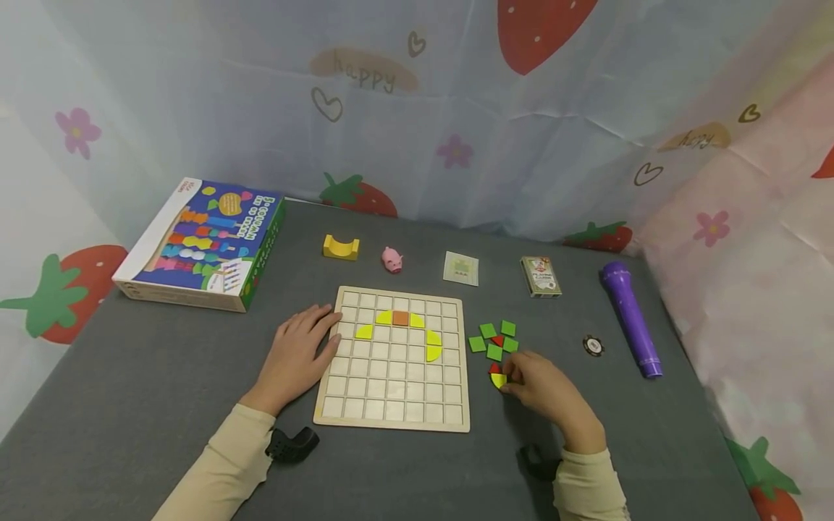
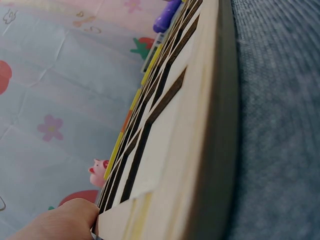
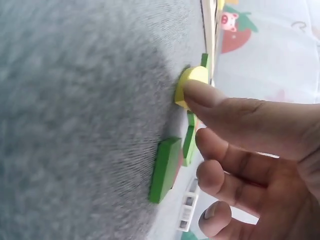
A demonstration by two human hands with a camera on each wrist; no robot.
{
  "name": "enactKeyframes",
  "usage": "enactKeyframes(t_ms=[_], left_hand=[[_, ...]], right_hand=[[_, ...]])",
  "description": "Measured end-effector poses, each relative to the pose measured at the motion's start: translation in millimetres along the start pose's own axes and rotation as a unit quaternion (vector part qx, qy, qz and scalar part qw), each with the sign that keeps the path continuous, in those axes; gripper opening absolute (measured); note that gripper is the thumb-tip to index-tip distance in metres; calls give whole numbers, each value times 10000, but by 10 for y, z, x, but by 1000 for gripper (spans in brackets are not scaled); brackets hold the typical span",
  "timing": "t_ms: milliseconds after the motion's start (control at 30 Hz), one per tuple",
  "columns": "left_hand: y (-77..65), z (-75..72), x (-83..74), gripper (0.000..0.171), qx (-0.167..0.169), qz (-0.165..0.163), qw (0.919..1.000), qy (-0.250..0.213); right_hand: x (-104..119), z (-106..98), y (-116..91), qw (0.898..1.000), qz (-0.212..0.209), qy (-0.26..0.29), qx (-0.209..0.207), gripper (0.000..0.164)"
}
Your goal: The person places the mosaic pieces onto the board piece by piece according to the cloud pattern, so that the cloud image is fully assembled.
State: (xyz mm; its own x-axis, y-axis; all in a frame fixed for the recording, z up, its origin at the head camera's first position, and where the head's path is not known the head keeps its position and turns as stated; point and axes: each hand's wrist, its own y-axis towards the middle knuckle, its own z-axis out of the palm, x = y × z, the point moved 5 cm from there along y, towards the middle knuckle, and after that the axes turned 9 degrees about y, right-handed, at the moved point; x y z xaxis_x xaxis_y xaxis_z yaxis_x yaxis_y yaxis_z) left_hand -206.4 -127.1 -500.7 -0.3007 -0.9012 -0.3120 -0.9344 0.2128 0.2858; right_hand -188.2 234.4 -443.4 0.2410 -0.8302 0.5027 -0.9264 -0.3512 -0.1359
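A wooden grid board (image 1: 391, 427) lies flat on the table, with several yellow curved tiles (image 1: 363, 331) and one orange square tile (image 1: 400, 318) in its upper cells. My left hand (image 1: 296, 354) rests against the board's left edge, fingertips touching the rim. Right of the board, my right hand (image 1: 544, 387) pinches a yellow quarter-round tile (image 3: 192, 77) between thumb and fingers, low at the table. The index fingertip is hidden behind the thumb in the right wrist view. Beside this hand lie several green square tiles (image 1: 477, 344) and small red tiles (image 1: 494, 368).
A game box (image 1: 202, 246) lies at the back left. Along the back are a yellow arched block (image 1: 341, 248), a pink pig figure (image 1: 392, 260), a printed card (image 1: 460, 268) and a card pack (image 1: 541, 276). A purple tube (image 1: 630, 318) and a round chip (image 1: 594, 346) lie right.
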Motion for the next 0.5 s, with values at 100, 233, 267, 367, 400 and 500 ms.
enactKeyframes(t_ms=[100, 233, 267, 367, 400, 500], left_hand=[[3, 1, -3, 44, 5, -2, 10000, -3], [2, -5, 0, 44, 6, -10, 10000, -7], [0, -8, 1, 44, 2, -14, 10000, -8], [-5, -8, 6, 44, 2, -15, 10000, -16], [-5, -9, 6, 44, 5, -13, 10000, -19], [-9, -10, 2, 44, -6, -2, 10000, -29]], right_hand=[[46, -11, 10, 9999, -64, 86, -19, 16], [129, -32, 50, 9998, -166, 137, 41, 14], [157, -36, 72, 9997, -200, 119, 52, 13], [263, -38, 153, 9995, -239, 160, 107, 12], [314, -33, 188, 9994, -273, 199, 124, 12], [508, 19, 316, 9968, -576, 477, 277, 13]])
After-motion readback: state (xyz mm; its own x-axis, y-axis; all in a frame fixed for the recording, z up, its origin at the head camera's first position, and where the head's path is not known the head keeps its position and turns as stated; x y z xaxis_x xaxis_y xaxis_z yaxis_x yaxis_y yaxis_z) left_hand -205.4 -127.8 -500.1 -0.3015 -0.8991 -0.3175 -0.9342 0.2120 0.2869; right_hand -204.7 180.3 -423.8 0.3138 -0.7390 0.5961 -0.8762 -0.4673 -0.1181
